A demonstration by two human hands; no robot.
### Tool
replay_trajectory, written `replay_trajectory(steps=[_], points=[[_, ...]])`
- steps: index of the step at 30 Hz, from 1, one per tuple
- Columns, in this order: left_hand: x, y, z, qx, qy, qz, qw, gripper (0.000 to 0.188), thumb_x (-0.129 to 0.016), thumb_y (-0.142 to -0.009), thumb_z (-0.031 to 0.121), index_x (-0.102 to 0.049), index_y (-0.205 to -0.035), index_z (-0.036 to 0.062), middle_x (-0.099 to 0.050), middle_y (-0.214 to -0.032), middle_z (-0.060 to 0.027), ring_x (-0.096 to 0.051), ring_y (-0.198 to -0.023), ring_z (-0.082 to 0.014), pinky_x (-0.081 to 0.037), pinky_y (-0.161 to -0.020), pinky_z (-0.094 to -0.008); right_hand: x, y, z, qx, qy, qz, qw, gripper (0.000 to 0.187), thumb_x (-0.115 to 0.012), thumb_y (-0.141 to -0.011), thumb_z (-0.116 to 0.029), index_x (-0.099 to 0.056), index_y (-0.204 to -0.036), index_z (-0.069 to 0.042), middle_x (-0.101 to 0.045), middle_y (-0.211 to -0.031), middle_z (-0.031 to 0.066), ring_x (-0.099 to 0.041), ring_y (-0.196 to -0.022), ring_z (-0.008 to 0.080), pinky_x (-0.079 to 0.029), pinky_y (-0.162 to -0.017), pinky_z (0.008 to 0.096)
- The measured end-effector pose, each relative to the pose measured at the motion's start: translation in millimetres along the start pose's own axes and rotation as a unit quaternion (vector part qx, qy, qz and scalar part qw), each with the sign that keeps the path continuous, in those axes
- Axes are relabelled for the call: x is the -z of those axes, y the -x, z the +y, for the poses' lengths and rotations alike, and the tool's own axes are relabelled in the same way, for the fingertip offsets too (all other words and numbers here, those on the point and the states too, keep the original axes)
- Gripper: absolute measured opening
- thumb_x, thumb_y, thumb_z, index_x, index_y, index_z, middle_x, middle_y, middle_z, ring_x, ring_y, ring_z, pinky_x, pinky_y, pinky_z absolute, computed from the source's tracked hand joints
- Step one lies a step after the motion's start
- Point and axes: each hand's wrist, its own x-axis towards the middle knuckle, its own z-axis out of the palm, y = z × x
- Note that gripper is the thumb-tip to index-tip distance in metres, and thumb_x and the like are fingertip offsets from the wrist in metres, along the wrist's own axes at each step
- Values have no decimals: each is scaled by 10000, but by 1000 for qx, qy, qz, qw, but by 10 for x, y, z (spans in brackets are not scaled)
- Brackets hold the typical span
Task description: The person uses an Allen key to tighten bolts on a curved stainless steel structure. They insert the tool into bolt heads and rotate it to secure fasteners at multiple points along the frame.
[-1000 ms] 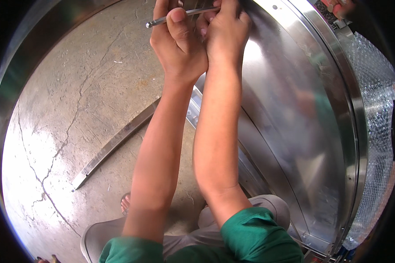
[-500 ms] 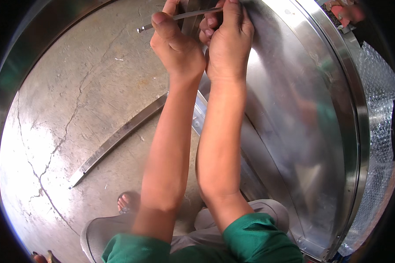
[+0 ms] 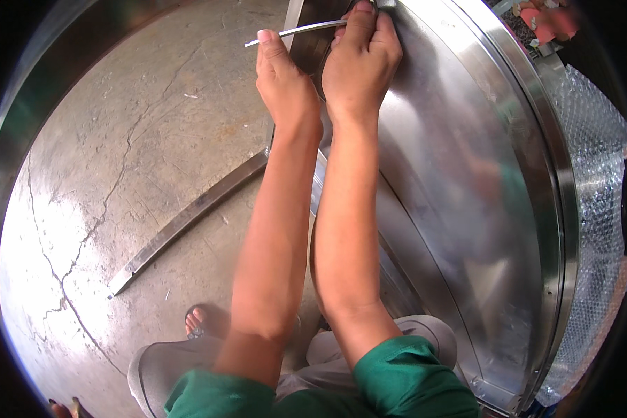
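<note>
Bridging left hand [image 3: 290, 94] and right hand [image 3: 359, 73]: slender, glossy metal rod [image 3: 310, 28].

Is a long, thin metal stick [image 3: 313, 28], shiny and silver. Goes across, a little higher on the right. Touches the left hand [image 3: 285, 89], with one tip poking out. Reaches the right hand [image 3: 359, 70], other end hidden.

Metalworking shop or similar workshop, cracked concrete floor [image 3: 181, 125], steel panel [image 3: 460, 216], bubble wrap [image 3: 592, 230]
</note>
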Motion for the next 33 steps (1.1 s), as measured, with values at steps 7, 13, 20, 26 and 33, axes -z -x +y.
replay_trajectory(steps=[7,13,20,26,33], points=[[-22,34,81,-5,68,-10,998,565,-357,-1103,460,-607,-1211,-36,-626,-1135,-98,-571,-1045,-175,-459,-937,-323,-60,6,30,32,11,25,999,309,-447,-1080,-227,-558,-907,5,-509,-710,51,-500,-631,160,-426,-606,334],[104,64,238,-94,-29,-25,995,527,-420,-1092,392,-558,-1351,-47,-583,-1319,-132,-542,-1204,-188,-420,-1050,-323,-149,68,62,-195,-321,-13,927,304,-432,-1098,-291,-523,-906,-73,-457,-727,-20,-433,-607,64,-370,-534,230],[239,16,307,-22,74,-83,994,480,-413,-1086,376,-564,-1406,53,-624,-1303,-70,-512,-1262,-181,-307,-1066,-308,-95,91,-51,-211,-377,-44,901,303,-444,-1095,-314,-528,-936,-70,-455,-731,-20,-434,-589,63,-369,-510,211],[335,-9,287,8,129,-149,980,459,-388,-1093,374,-606,-1313,35,-634,-1297,-85,-520,-1238,-204,-309,-1085,-359,-167,123,-66,-90,-114,51,988,337,-458,-1084,-344,-527,-876,-87,-437,-682,-30,-454,-580,81,-382,-514,241],[312,133,491,-91,-37,-66,993,478,-402,-1089,426,-669,-1259,68,-651,-1288,-92,-559,-1182,-191,-324,-1075,-370,-116,282,33,-332,-440,10,834,270,-465,-1062,-313,-470,-925,-80,-408,-657,15,-389,-474,147,-323,-471,310]])
